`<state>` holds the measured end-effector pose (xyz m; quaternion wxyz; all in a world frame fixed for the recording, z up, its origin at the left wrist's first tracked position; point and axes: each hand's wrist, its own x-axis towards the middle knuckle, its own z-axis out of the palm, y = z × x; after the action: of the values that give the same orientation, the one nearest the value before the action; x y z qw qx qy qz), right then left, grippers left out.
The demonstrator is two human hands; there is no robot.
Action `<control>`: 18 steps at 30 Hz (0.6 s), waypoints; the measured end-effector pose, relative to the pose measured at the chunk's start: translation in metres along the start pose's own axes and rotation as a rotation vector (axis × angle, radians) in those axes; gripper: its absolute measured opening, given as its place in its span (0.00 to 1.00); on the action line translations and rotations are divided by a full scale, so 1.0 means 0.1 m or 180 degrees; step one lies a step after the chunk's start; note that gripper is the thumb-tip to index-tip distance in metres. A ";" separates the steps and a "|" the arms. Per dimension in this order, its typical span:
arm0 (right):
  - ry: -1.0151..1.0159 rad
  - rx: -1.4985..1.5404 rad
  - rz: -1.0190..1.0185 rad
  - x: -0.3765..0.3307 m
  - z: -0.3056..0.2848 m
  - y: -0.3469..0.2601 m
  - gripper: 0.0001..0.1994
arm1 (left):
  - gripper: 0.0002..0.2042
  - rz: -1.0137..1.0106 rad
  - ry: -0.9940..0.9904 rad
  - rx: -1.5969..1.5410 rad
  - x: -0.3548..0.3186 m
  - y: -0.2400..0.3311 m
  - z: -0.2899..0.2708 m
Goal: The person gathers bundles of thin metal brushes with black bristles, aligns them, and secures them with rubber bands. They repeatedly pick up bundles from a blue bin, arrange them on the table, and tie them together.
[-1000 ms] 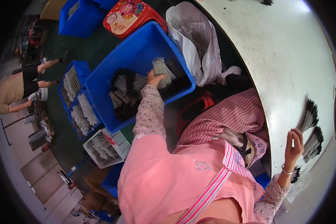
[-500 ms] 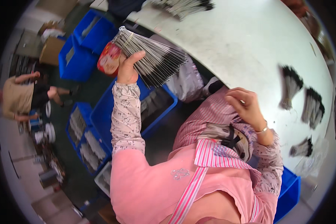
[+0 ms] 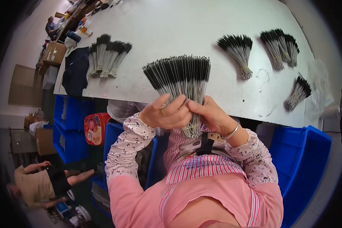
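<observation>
A wide, fanned bundle of thin silvery wire brushes with black bristle tips [image 3: 180,74] is held up before the person's chest, at the near edge of a pale, smooth tabletop [image 3: 171,34]. Its bristles point away, and a yellowish band [image 3: 191,128] circles it near the looped wire ends. The left hand [image 3: 166,113] and right hand [image 3: 212,116] grip it from either side, the fingers of both clamped around the wires.

Ahead and to the right, a similar fanned bundle [image 3: 239,55] lies alone; farther right rest a close cluster of bundles [image 3: 279,47] and a smaller bundle [image 3: 298,93]. Another cluster [image 3: 108,55] lies at left, beside dark navy cloth [image 3: 75,72]. Below the tabletop's right side stands a deep blue plastic crate [image 3: 316,163]; at left, a red floral-patterned stool [image 3: 97,129].
</observation>
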<state>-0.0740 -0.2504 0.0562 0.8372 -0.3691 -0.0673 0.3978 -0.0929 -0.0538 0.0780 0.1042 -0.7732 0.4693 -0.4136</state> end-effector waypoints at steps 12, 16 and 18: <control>0.0501 -0.0743 -0.0179 0.31 -0.61 0.34 0.11 | 0.29 -0.4469 -0.0551 -0.1801 -0.32 0.58 0.29; 0.0510 -0.0625 -0.0359 0.39 -0.53 0.32 0.11 | 0.30 -0.5960 0.1783 -0.6227 -0.25 0.74 0.45; 0.0532 -0.0733 -0.0571 0.42 -0.46 0.30 0.13 | 0.30 -0.5537 0.1827 -0.7055 -0.18 0.77 0.53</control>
<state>-0.0454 -0.2345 -0.0044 0.8243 -0.4869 -0.0752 0.2791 -0.1070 -0.0925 -0.0071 -0.9178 -0.3818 -0.0647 0.0882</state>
